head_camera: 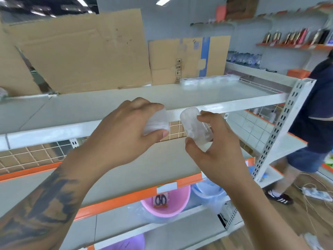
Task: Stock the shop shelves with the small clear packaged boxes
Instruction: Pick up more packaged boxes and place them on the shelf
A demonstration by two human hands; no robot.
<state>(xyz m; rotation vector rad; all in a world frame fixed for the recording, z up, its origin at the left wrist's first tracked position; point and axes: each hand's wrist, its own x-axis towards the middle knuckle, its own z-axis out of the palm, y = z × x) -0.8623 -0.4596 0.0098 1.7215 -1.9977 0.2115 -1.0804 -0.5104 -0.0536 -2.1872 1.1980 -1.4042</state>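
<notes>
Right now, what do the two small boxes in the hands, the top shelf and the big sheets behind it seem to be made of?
The box in the left hand and the box in the right hand: probably thin clear plastic, since they look milky and see-through. The top shelf: likely painted metal, smooth and pale, with a slight sheen. The big sheets: brown cardboard, matte, with creases and torn edges.

Both hands raised, left hand and right hand fingers curled, gripping.

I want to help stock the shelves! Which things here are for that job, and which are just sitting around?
For the job:
- clear box in the left hand
- clear box in the right hand
- row of clear boxes already on the top shelf

Just sitting around:
- cardboard sheets
- pink tub
- cables on the floor
</notes>
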